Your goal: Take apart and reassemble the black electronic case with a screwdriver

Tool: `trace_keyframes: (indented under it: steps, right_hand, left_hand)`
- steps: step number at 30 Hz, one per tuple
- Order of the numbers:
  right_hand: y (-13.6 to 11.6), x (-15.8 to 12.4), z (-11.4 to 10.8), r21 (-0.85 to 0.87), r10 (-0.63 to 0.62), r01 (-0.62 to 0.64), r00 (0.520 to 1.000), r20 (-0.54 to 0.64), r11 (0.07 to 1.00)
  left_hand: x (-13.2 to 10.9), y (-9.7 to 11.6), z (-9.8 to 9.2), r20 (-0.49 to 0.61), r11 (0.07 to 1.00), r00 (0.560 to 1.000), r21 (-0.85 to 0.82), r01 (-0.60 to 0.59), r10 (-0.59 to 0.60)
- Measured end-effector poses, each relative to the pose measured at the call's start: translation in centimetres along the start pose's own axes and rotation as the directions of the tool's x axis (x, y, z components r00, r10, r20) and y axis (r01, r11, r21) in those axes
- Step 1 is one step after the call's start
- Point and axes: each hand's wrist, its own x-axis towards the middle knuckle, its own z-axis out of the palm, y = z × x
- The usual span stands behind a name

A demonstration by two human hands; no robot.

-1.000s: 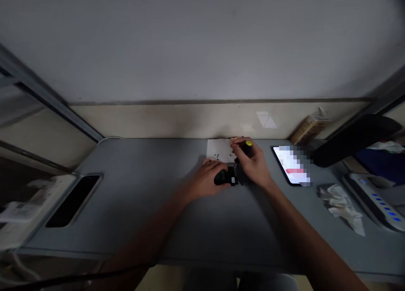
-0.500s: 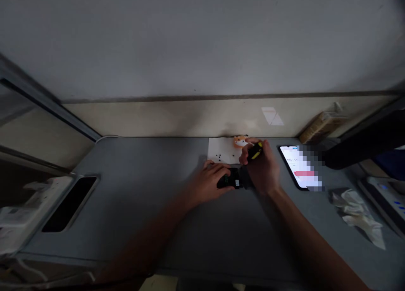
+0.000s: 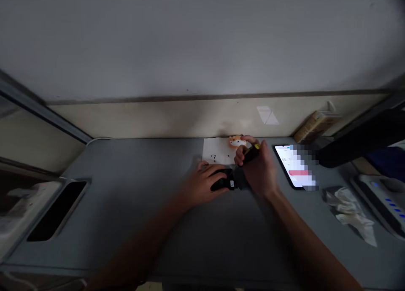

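Note:
My left hand (image 3: pixel 202 183) rests on the grey desk, its fingers and thumb holding a small black device (image 3: pixel 224 179) with a small white label from the left side. A black-and-yellow screwdriver (image 3: pixel 252 153) is in the closed fingers of my right hand (image 3: pixel 262 173), just right of the device. Its handle leans upward; its tip is too dark to make out. Behind the device lies a white paper sheet (image 3: pixel 207 146) bearing several tiny dark screws (image 3: pixel 213 157). At the sheet's far right corner sits an orange-and-white animal-face trinket (image 3: pixel 237 141).
To the right lie a phone (image 3: pixel 295 173) with a lit timer, crumpled tissue (image 3: pixel 351 213) and a grey device with blue lights (image 3: pixel 384 202). A carton (image 3: pixel 318 124) and a black cylinder (image 3: pixel 357 141) are behind. A dark-screened phone (image 3: pixel 60 211) lies left; the wall (image 3: pixel 158 120) bounds the back.
The whole view has shifted slightly, so things sit a little further left. My right hand still grips the screwdriver and my left hand still holds the device.

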Motion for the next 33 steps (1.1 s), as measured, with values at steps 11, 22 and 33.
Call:
trace_keyframes:
  steps: [11,22,33]
  right_hand:
    - [0.48,-0.23,-0.61,0.024,-0.021,0.022,0.999,-0.043,0.999]
    - [-0.11,-0.12,-0.56,0.265,0.059,-0.049,0.998,-0.030,0.963]
    - [-0.42,0.03,-0.09,0.299,0.052,-0.049,0.999,0.000,0.953]
  left_hand:
    - [-0.11,-0.25,-0.13,-0.033,0.998,0.997,0.015,-0.065,0.066]
    - [-0.19,-0.51,0.21,-0.044,0.998,0.997,0.014,-0.056,0.057]
    - [-0.06,-0.25,0.14,-0.043,0.999,0.998,0.012,-0.043,0.043]
